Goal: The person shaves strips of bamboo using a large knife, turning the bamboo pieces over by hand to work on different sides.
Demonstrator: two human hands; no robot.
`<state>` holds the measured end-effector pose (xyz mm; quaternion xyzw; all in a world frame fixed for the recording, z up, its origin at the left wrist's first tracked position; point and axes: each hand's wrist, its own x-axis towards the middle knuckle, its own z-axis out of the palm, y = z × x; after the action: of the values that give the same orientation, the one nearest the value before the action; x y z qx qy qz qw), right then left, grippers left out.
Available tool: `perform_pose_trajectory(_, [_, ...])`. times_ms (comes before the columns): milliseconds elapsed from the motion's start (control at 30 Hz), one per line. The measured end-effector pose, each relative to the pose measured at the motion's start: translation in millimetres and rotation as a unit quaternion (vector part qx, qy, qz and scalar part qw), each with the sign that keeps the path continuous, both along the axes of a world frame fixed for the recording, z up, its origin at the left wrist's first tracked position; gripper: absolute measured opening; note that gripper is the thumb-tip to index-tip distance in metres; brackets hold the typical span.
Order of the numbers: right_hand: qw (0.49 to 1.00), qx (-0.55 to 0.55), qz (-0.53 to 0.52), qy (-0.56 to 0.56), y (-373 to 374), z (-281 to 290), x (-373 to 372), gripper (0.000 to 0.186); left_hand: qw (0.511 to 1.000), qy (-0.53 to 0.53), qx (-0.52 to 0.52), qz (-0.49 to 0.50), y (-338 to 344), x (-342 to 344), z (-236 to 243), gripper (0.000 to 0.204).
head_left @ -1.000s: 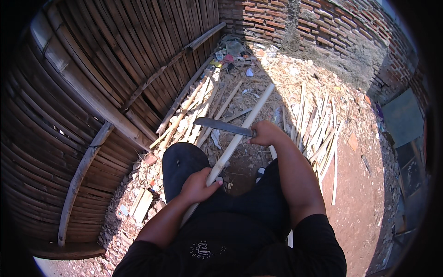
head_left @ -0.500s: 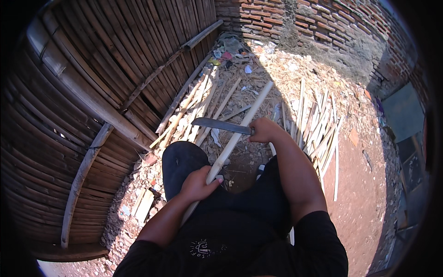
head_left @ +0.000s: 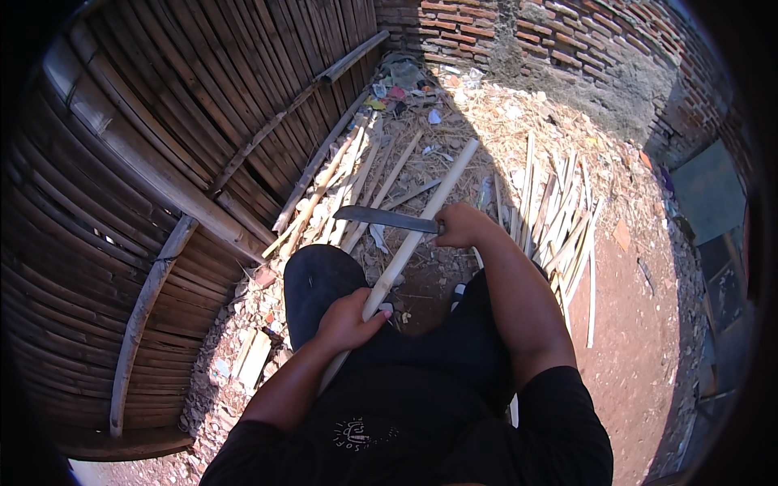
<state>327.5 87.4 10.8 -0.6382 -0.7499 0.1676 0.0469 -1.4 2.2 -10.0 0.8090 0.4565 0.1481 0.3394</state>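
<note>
A long pale bamboo strip (head_left: pixel 438 197) slants from my lap up and away to the right, between my knees. My left hand (head_left: pixel 350 321) is closed around its near part, the thumb lying along one side. In my right hand (head_left: pixel 463 226) is the handle of a machete (head_left: pixel 385 217), mostly hidden by the fingers. The dark blade points left and lies across the strip, a little past my knees. Whether its edge bites into the strip I cannot tell.
A slatted bamboo wall (head_left: pixel 178 105) with poles rises at the left. Behind is a brick wall (head_left: pixel 567 40). Pale strips (head_left: pixel 559 219) lie piled at the right, and more sticks (head_left: pixel 356 178) lie by the left wall. Straw and litter (head_left: pixel 435 117) cover the far ground.
The machete and my right hand have shifted very slightly left against the strip. My left hand keeps its hold, and the view has tilted a little.
</note>
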Motion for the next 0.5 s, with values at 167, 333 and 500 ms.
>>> perform_pose_trajectory(167, [1.000, -0.011, 0.015, 0.001, 0.6, 0.5, 0.1, 0.058, 1.000, 0.011, 0.005, -0.003, 0.0, 0.8, 1.0, 0.048])
perform_pose_trajectory(333, [1.000, -0.011, 0.005, -0.001, 0.1, -0.4, -0.9, 0.048, 1.000, 0.012, 0.013, -0.004, -1.2, 1.3, 1.5, 0.048])
perform_pose_trajectory(500, [1.000, -0.005, 0.015, -0.006, 2.7, -8.7, 2.5, 0.048, 1.000, 0.022, 0.015, -0.007, -1.4, 3.0, 2.5, 0.048])
